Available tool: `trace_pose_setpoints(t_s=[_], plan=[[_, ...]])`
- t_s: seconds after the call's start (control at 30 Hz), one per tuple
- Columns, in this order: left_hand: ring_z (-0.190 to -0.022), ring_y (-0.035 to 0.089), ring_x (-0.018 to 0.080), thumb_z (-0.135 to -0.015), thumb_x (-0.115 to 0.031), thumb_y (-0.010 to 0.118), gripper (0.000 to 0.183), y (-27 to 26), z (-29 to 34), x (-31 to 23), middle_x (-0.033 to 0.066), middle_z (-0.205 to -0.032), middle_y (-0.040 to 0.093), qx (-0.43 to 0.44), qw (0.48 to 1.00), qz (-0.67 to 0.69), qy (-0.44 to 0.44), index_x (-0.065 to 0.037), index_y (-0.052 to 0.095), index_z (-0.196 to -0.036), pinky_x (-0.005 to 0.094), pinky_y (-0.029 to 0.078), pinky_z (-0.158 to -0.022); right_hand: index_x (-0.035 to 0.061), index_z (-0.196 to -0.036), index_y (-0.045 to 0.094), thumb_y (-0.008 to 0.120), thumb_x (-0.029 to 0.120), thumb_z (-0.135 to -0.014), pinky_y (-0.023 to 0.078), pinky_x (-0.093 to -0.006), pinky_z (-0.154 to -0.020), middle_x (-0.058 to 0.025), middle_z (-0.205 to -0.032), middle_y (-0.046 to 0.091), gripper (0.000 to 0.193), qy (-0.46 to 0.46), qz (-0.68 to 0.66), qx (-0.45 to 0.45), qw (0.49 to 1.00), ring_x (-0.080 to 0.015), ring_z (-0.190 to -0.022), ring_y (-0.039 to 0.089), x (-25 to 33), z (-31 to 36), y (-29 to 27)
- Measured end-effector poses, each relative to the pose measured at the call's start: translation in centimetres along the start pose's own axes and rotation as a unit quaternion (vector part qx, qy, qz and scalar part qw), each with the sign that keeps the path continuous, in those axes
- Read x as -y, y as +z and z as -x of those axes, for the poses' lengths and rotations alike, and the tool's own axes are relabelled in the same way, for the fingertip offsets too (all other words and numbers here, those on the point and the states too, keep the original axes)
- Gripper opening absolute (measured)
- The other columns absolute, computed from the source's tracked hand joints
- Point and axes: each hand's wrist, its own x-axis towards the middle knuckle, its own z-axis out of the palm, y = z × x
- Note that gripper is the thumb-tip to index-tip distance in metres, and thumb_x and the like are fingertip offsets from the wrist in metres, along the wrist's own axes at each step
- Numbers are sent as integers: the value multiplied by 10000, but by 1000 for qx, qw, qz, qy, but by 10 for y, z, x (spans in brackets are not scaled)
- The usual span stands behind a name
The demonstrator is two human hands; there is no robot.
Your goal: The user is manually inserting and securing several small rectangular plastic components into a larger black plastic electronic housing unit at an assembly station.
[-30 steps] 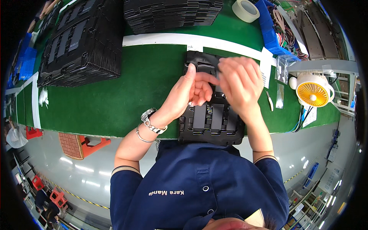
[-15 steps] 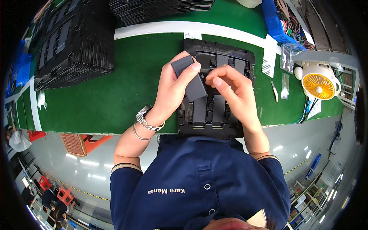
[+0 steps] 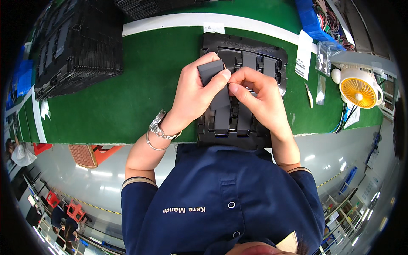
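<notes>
A flat dark grey rectangular block (image 3: pixel 210 71) rests tilted in my left hand (image 3: pixel 191 93), whose thumb presses along its right edge. My right hand (image 3: pixel 265 102) is close beside it, thumb and forefinger pinched together at the block's right edge. What lies between those fingertips is too small to make out. Under both hands is a black moulded plastic tray (image 3: pixel 216 39) with several similar dark blocks, one of them a grey block (image 3: pixel 244 117), in its slots. My hands hide part of the tray.
Tall stacks of black trays (image 3: pixel 91 46) stand at the left and far back. To the right are a white-and-yellow fan (image 3: pixel 358 94), a knife (image 3: pixel 309 95), a label sheet (image 3: pixel 303 55), clear plastic bags (image 3: pixel 323 59) and a blue bin (image 3: pixel 312 23) with wires.
My right hand has moved in to the block's edge, its thumb and forefinger closing together. The block in my left hand has turned slightly more upright. The view has shifted a little.
</notes>
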Motion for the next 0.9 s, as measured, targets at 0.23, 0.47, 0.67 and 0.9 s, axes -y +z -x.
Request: trace_pose_setpoints(t_s=[0.23, 0.47, 0.67, 0.9], plan=[[-534, 358, 62, -858, -150, 644, 231, 1, -1, 5, -15, -563, 422, -6, 999, -50, 11, -22, 493, -739, 269, 299, -477, 0, -816, 612, 638, 66, -809, 444, -267, -563, -47, -663, 602, 71, -30, 82, -11, 996, -119, -594, 560, -1, -1, -2], [-529, 359, 63, -858, -166, 647, 230, 3, 1, 6, -13, -561, 428, -7, 998, -58, 7, -18, 512, -744, 268, 302, -474, 2, -784, 602, 630, 42, -763, 442, -258, -560, -53, -646, 588, 53, -54, 108, -31, 992, -115, -583, 549, -4, 0, 2], [-549, 362, 55, -861, -160, 638, 229, 2, -1, 5, -32, -576, 422, -26, 999, -28, -4, -23, 507, -733, 258, 307, -489, -2, -842, 617, 653, 72, -838, 467, -238, -651, -22, -730, 621, 82, 4, -22, -17, 1000, -79, -685, 561, -8, -1, 2], [-560, 361, 51, -866, -161, 632, 234, 3, 2, 2, -36, -588, 415, -30, 999, -24, -14, -26, 504, -725, 251, 313, -503, -12, -916, 619, 646, 117, -902, 467, -225, -736, 0, -816, 610, 132, 38, -101, 7, 994, -59, -780, 554, -10, -1, -1]])
